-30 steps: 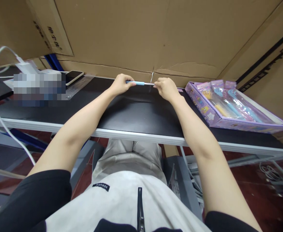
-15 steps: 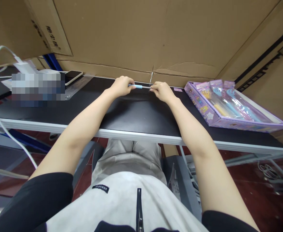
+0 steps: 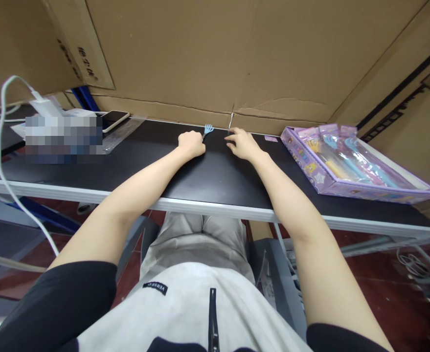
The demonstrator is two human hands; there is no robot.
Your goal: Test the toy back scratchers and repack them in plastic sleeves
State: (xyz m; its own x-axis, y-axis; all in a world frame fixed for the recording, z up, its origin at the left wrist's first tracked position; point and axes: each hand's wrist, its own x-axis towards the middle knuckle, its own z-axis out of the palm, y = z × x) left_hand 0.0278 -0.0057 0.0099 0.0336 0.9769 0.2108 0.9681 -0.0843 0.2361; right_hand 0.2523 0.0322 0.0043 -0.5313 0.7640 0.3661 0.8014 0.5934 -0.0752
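Observation:
My left hand (image 3: pixel 191 143) rests on the black table (image 3: pixel 207 176) as a closed fist around a small blue back scratcher (image 3: pixel 208 129). Only its claw-shaped head sticks out past my fingers, pointing toward the cardboard wall. My right hand (image 3: pixel 241 143) lies on the table a little to the right with its fingers loosely curled, and nothing shows in it. The two hands are apart.
A purple display box (image 3: pixel 347 164) of packaged back scratchers sits at the right. A phone (image 3: pixel 114 117), a clear plastic sleeve (image 3: pixel 121 132) and a white charger with cable (image 3: pixel 5 146) lie at the left. Cardboard (image 3: pixel 215 54) walls the table's far edge.
Earlier both hands held the scratcher stretched out between them above the table. Now the right hand has let go, the scratcher looks collapsed short in my left fist, and both hands rest on the table.

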